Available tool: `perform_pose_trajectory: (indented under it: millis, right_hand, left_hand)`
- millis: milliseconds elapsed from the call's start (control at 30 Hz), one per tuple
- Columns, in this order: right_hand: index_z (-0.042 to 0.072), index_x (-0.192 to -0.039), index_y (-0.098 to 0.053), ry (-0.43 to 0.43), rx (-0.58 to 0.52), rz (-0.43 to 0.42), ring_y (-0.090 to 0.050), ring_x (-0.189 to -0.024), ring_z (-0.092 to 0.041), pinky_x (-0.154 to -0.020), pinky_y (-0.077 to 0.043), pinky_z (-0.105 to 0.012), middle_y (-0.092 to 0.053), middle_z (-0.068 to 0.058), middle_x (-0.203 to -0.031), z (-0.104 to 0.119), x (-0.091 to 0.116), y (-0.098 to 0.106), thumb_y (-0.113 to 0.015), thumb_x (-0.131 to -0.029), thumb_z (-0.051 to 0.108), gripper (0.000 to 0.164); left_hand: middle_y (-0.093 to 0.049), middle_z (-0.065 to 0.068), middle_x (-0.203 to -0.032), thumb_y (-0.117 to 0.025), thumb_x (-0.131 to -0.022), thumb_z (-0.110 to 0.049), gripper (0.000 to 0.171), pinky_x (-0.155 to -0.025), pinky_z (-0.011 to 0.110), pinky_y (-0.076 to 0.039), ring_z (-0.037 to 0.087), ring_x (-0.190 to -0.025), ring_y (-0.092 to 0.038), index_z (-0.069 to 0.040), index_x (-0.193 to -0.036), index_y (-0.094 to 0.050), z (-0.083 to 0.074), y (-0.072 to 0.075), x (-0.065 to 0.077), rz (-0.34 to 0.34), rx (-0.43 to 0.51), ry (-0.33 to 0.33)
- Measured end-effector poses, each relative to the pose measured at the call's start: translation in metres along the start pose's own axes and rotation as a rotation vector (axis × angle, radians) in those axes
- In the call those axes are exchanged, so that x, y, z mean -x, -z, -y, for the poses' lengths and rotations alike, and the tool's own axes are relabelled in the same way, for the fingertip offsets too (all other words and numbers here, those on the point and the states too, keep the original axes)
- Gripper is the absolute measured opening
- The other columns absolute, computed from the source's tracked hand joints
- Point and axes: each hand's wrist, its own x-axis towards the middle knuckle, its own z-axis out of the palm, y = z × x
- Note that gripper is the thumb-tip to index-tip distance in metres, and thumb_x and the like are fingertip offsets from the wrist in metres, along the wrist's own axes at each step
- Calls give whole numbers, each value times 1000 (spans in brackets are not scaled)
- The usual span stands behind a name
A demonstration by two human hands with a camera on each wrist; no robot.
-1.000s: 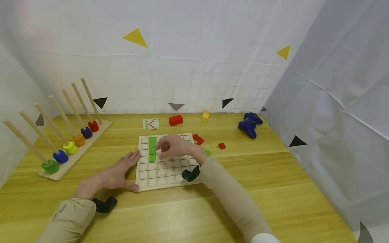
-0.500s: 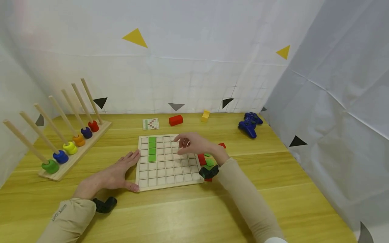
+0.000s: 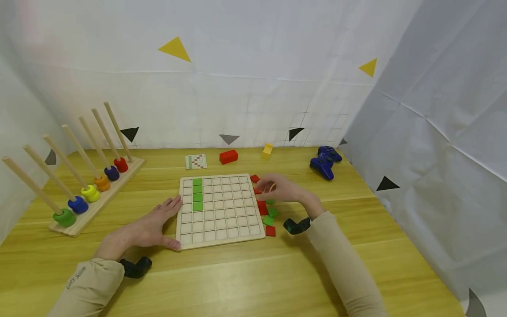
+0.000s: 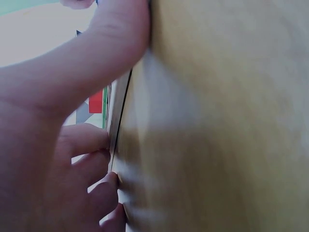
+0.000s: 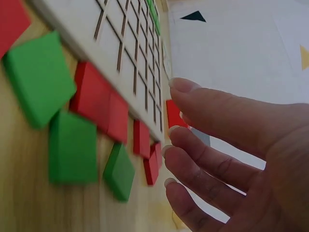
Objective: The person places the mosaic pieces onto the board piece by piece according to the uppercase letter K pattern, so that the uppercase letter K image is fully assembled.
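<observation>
A wooden grid board lies on the table with several green tiles in one column of cells, second from the left. My left hand rests at the board's left edge, fingers spread and thumb at the near corner. Beyond the right edge, my right hand hovers over loose red tiles and green tiles. The right wrist view shows its fingers loosely bent and apart from the thumb, holding nothing. In the left wrist view, the left hand touches the board's side.
A wooden peg stand with coloured rings stands at the left. Along the back lie a small grid pattern card, a red block and a yellow block. A blue game controller sits at the back right.
My right hand has moved right, from above the green column across the board to the loose tiles beyond its right edge. The left hand stays in place.
</observation>
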Motion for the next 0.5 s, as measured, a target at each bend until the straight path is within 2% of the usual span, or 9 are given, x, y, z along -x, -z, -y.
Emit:
perform_pose_trajectory:
  millis: [267, 500]
  right_hand:
    - [-1, -122, -67, -44, -10, -36, -63, -98, -26, -90, -54, -44, -67, -18, -112, -17, 22, 8, -75, -90, 13, 36]
    - [0, -120, -68, -102, 40, -81, -64, -96, -22, -86, -54, -36, -69, -14, -110, -30, 25, 8, -79, -86, 15, 39]
  left_hand:
    - [-5, 27, -165, -84, -73, -53, 123, -118, 68, -6, 51, -150, -3, 7, -156, -16, 1, 1, 1, 1, 16, -13]
    - [-5, 27, -165, -84, -73, -53, 123, -118, 68, -6, 52, -150, -3, 7, -156, -16, 0, 2, 2, -1, 21, -17]
